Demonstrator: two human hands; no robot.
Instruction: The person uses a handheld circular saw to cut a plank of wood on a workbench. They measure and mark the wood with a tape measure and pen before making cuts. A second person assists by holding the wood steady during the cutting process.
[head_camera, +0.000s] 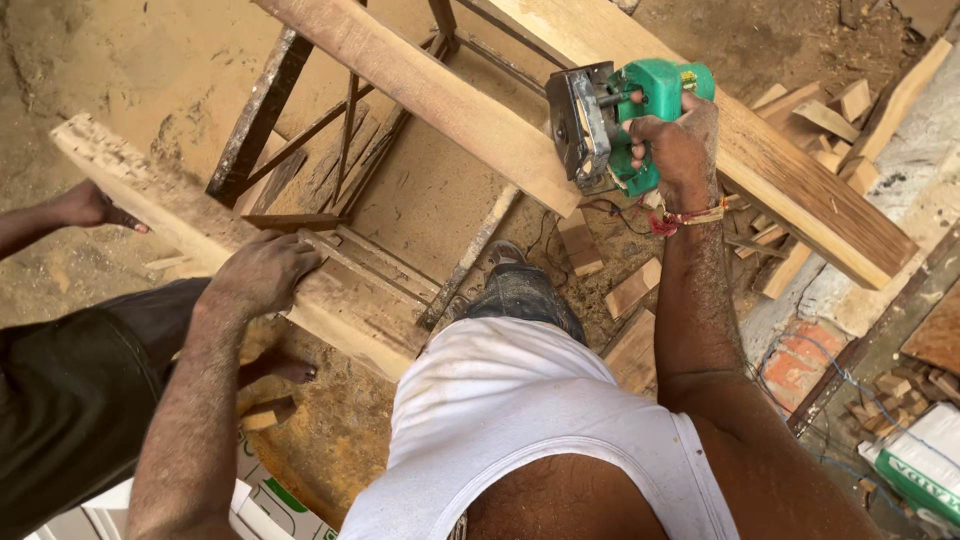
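**Saw in one hand, plank under the other**

The right hand is wrapped tight around the green power saw, held above the long board on the dark stand. The left hand presses flat, fingers together, on the rough plank (a co-worker's hand grips its far edge). Offcuts litter the sawdust floor.
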